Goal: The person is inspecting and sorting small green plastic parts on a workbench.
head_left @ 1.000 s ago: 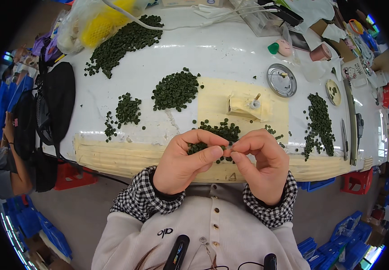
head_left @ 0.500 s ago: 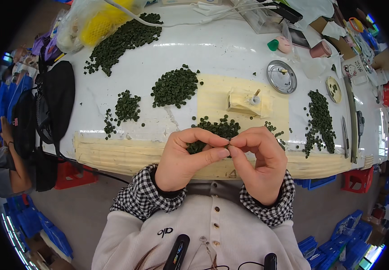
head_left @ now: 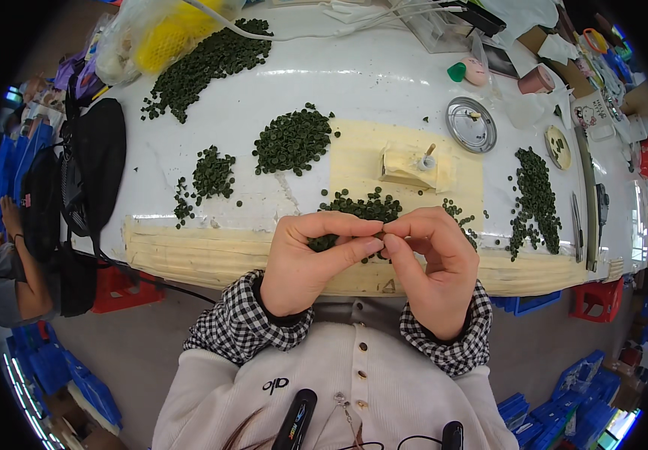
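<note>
My left hand [head_left: 303, 259] and my right hand [head_left: 438, 266] meet near the table's front edge, thumb and forefinger pinched on each. Whatever sits between the fingertips is tiny and mostly covered, so I cannot make it out. Just behind the hands lies a pile of small dark green round pieces [head_left: 365, 206], partly hidden by them. A few more green pieces [head_left: 459, 217] are scattered beyond my right hand. On a yellow sheet [head_left: 354, 150] stands a tape-wrapped block [head_left: 406, 166] with a short upright peg [head_left: 430, 150].
More green piles lie at the middle [head_left: 294, 140], left [head_left: 213, 174], far left [head_left: 211, 64] and right [head_left: 536, 199]. A round metal dish [head_left: 492, 135] and a cream dish [head_left: 558, 148] stand at right, near tweezers [head_left: 576, 225]. A black bag [head_left: 99, 165] hangs at left. Another person's arm [head_left: 28, 262] shows there.
Both hands stay together in nearly the same place, with the fingertips shifted slightly. The whole view has tilted a little; nothing else has visibly moved.
</note>
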{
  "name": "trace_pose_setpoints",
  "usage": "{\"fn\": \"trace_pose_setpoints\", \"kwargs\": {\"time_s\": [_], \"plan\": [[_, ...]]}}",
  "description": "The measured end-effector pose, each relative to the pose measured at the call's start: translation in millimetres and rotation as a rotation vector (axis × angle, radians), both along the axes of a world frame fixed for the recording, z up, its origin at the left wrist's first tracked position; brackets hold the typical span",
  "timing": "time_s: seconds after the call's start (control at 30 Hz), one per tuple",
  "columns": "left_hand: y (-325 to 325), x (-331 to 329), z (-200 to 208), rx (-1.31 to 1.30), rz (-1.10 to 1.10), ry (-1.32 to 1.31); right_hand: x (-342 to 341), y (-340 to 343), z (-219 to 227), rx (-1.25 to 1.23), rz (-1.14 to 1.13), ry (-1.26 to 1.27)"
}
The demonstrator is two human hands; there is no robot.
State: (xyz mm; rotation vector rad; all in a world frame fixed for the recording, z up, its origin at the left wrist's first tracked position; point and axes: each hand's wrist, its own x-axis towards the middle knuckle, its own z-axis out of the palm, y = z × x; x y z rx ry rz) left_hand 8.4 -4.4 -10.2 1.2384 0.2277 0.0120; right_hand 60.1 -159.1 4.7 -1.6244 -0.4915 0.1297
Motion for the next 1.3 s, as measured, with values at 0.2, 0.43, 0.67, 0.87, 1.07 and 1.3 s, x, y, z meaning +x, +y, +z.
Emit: {"fn": "trace_pose_setpoints", "kwargs": {"time_s": [0.2,0.43,0.67,0.87,1.07,1.3], "plan": [[-1,0,1,-0.024,0.024,0.009,-1,0,2,-0.04,-0.005,-0.046],[-2,1,1,0.026,0.061,-0.051,0,-6,4,-0.091,0.08,-0.19],[0,1,-1,0.159,0.037,-0.122,-1,-12,3,0.137,0.151,0.24],[0,0,-2,0.062,0.01,-0.057,-2,-18,1,-0.006,0.189,0.088],[1,0,1,0.255,0.015,-0.178,-1,-20,1,0.203,0.259,0.362],[1,-1,-5,0.17,0.03,-0.16,1,-21,4,0.197,0.301,0.441]]}}
